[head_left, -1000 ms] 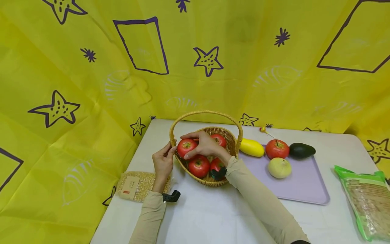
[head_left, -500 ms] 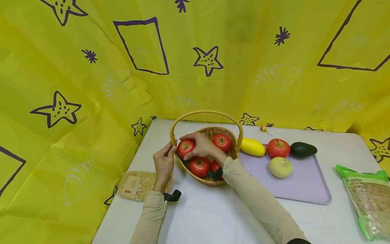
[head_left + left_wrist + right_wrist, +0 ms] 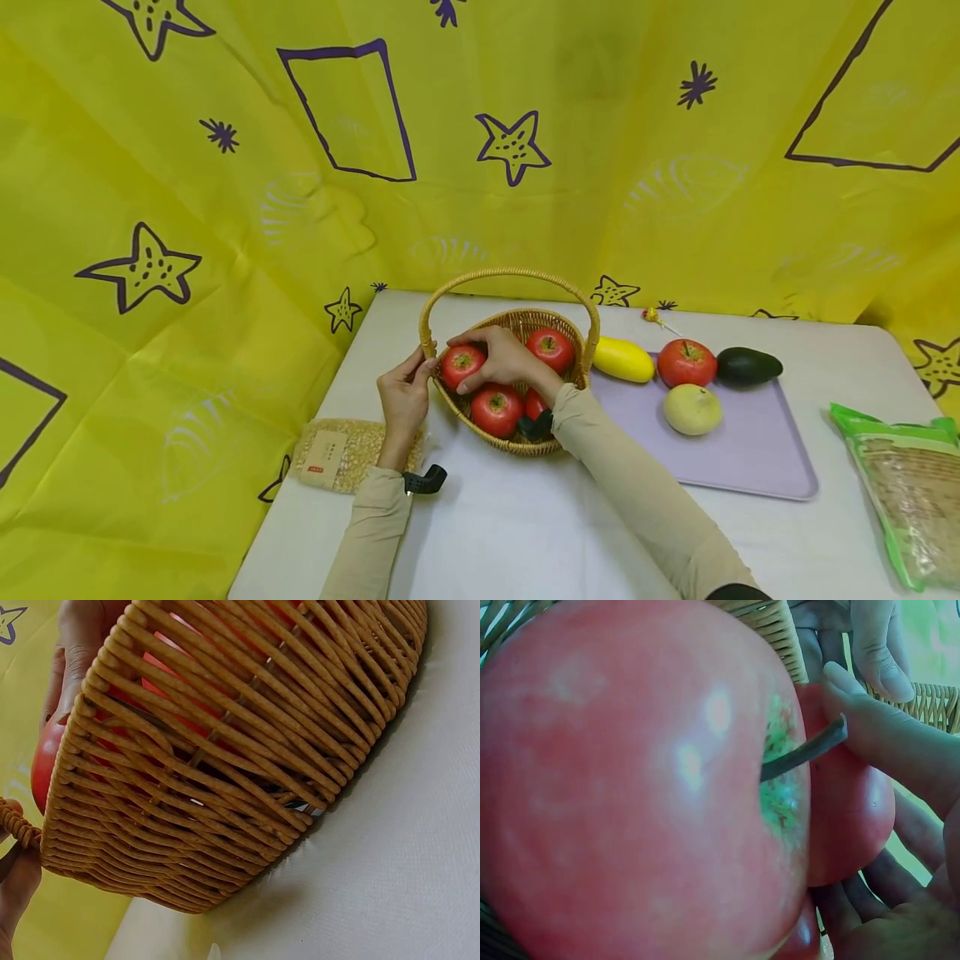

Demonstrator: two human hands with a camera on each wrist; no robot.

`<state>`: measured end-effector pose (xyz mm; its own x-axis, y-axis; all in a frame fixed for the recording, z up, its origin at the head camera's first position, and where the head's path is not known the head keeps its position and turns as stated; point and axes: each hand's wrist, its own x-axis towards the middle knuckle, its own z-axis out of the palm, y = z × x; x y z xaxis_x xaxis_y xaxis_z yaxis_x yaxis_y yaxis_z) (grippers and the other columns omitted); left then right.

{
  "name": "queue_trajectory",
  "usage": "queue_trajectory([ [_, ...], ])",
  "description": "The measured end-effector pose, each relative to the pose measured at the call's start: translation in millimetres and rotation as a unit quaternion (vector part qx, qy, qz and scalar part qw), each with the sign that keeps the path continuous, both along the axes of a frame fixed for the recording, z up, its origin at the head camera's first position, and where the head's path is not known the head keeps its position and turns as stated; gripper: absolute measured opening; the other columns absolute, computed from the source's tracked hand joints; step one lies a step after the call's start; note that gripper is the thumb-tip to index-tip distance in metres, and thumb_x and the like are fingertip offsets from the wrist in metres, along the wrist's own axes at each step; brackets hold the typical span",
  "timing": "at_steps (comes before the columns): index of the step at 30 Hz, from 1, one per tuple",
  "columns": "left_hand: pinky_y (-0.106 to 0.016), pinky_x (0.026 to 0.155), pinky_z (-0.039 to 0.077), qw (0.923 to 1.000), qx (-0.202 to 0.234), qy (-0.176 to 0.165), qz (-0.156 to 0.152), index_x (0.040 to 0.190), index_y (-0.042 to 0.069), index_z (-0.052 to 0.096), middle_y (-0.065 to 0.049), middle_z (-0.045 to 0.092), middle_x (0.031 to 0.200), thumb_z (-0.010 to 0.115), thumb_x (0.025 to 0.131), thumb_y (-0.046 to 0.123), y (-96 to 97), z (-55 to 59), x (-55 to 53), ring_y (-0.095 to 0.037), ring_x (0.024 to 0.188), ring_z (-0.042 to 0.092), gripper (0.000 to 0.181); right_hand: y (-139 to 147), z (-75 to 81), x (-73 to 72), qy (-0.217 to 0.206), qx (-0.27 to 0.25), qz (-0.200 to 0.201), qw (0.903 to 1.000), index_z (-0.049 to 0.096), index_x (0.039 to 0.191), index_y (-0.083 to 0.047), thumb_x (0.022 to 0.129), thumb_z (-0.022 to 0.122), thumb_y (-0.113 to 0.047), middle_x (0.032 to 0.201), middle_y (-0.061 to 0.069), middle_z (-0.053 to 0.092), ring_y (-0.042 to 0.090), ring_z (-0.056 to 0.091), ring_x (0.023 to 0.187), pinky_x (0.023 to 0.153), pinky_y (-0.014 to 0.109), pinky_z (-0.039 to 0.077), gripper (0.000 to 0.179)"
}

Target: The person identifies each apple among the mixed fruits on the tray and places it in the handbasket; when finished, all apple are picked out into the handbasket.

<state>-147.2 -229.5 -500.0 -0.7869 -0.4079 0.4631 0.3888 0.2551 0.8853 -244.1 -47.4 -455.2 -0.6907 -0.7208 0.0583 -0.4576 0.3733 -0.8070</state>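
A wicker basket (image 3: 525, 451) with a tall arched handle (image 3: 510, 272) stands on the table. My right hand (image 3: 512, 358) reaches into it and grips a red apple (image 3: 461, 367) at its left end, thumb in front and fingers behind. Around that hand lie more red apples: one at the back (image 3: 551, 348), one in front (image 3: 495, 411) and one partly hidden under the wrist. In the right wrist view a big apple (image 3: 645, 780) fills the foreground, before the gripped one (image 3: 851, 814). My left hand (image 3: 403, 402) pinches the foot of the handle at the left rim.
A lilac tray (image 3: 750, 458) to the right bears a yellow oblong fruit (image 3: 624, 361), a red apple (image 3: 687, 363), a pale round fruit (image 3: 692, 409) and an avocado (image 3: 748, 367). A lollipop (image 3: 651, 315) lies behind it. Bagged bread (image 3: 911, 492) is far right, bagged kernels (image 3: 360, 454) left.
My right wrist has shifted slightly, so the back apple shows more fully. The right hand keeps its hold on the left apple; the left hand stays at the handle.
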Motion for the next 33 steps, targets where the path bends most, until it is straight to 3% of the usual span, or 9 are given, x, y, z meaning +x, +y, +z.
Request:
queue_trajectory([
  [10,-0.015,0.087,0.061,1.0000,-0.002,-0.004,-0.002,0.128,-0.008,0.072,-0.027,0.075,0.120,0.073,0.096,-0.006,-0.7,0.4,0.2,-0.002,0.102,0.073,0.032,-2,0.9,1.3,0.001,0.003,-0.006,1.0000,0.071,0.140,-0.015,0.069,0.102,-0.021,0.137,0.011,0.072,0.027,0.066,0.124,0.110,0.044,0.054,0.077],
  [25,-0.015,0.084,0.061,0.9999,-0.013,0.000,0.003,0.127,-0.008,0.072,-0.026,0.076,0.117,0.074,0.096,-0.005,-0.3,0.1,2.3,-0.020,0.102,0.075,0.031,0,4.0,5.7,0.010,0.015,0.007,0.9998,0.069,0.143,-0.013,0.071,0.100,-0.021,0.139,0.012,0.070,0.029,0.065,0.125,0.111,0.045,0.053,0.078],
  [32,-0.015,0.082,0.062,0.9998,-0.017,0.001,0.007,0.125,-0.009,0.073,-0.026,0.076,0.117,0.074,0.095,-0.006,-0.6,-0.5,2.0,-0.033,0.100,0.077,0.030,12,14.5,10.4,0.021,0.000,0.015,0.9997,0.067,0.143,-0.009,0.075,0.098,-0.024,0.145,0.011,0.068,0.032,0.059,0.138,0.121,0.049,0.046,0.076],
  [33,-0.015,0.081,0.061,0.9998,-0.016,0.002,0.008,0.125,-0.010,0.073,-0.027,0.076,0.116,0.074,0.095,-0.006,-0.7,-0.4,2.3,-0.029,0.099,0.077,0.030,15,16.6,11.6,0.021,-0.004,0.016,0.9997,0.067,0.143,-0.009,0.075,0.098,-0.024,0.146,0.011,0.067,0.032,0.058,0.140,0.121,0.050,0.045,0.076],
])
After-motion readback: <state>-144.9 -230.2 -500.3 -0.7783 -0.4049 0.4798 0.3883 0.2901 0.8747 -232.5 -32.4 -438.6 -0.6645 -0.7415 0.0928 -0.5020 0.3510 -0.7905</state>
